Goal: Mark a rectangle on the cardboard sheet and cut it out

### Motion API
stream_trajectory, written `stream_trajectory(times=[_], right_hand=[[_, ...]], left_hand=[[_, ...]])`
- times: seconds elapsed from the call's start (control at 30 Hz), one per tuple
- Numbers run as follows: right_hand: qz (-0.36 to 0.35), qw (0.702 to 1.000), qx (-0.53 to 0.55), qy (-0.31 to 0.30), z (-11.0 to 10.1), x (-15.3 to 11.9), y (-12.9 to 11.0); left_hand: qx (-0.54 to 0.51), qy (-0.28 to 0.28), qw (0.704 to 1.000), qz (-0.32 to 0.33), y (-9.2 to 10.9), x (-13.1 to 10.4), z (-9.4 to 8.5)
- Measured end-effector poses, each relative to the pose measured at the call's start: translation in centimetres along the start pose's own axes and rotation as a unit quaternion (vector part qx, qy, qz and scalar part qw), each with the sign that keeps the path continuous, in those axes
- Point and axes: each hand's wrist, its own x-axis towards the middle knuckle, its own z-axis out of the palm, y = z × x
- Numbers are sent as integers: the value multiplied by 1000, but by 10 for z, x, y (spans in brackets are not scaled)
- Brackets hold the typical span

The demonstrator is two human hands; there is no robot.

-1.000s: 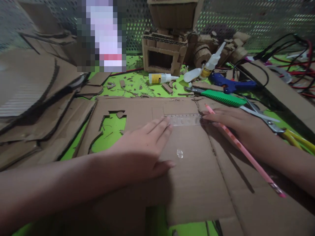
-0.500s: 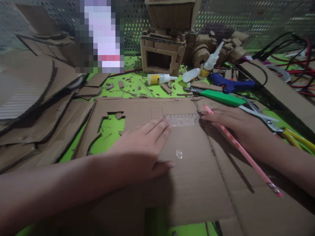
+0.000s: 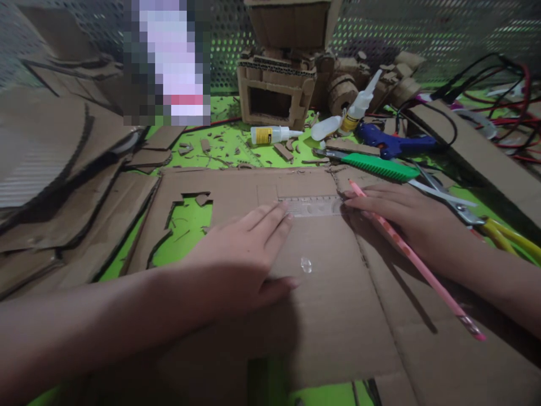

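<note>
A clear ruler lies across a large flat cardboard sheet, just below faint drawn lines. My left hand rests flat on the sheet, its fingertips on the ruler's left end and its thumb spread apart. At the ruler's right end are the fingertips of my right hand, which holds a pink pencil between its fingers. The pencil's tip points away from me and its eraser end toward me. A small clear piece sits on the cardboard below the ruler.
Behind the sheet are glue bottles, a green cutter, a blue glue gun and a cardboard model. Yellow-handled scissors lie at the right, near cables. Cardboard pieces are stacked at the left.
The whole view has shifted very slightly. Both hands, the ruler and the pencil keep nearly the same places on the cardboard.
</note>
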Motion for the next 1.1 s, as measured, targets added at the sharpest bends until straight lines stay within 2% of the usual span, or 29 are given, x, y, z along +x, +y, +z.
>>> stream_trajectory(times=[0.17, 0.33, 0.47, 0.57, 0.63, 0.67, 0.77, 0.87, 0.93, 1.0, 1.1], right_hand=[[0, 1000, -2, -4, -1, 2, -1], [6, 1000, 14, 5, 0, 2, 2], [16, 999, 19, 28, -7, 4, -2], [67, 994, 64, 64, -18, 17, -14], [132, 983, 115, 54, -23, 34, -23], [137, 982, 130, 30, -24, 46, -28], [143, 953, 268, 6, -13, 85, -40], [207, 908, 365, 7, 11, 116, -45], [214, 893, 395, 10, 27, 126, -44], [210, 893, 398, 11, 38, 127, -42], [195, 896, 398, 16, 44, 124, -39]], left_hand=[[-11, -28, 999, -9, 2, -1, -7], [1, -5, 1000, -2, 1, -1, -5], [-9, 4, 1000, 5, 0, 2, 2], [-12, -5, 1000, 4, 0, 4, 2], [-15, -13, 1000, 1, 1, 5, 1], [-16, -16, 1000, -1, 1, 6, 0], [-16, -19, 1000, -7, 2, 7, 0], [-17, -12, 1000, -10, 2, 7, 1], [-16, 0, 1000, -7, 3, 6, 2], [-17, 4, 1000, -5, 3, 6, 2], [-16, -3, 1000, -2, 4, 7, 1]])
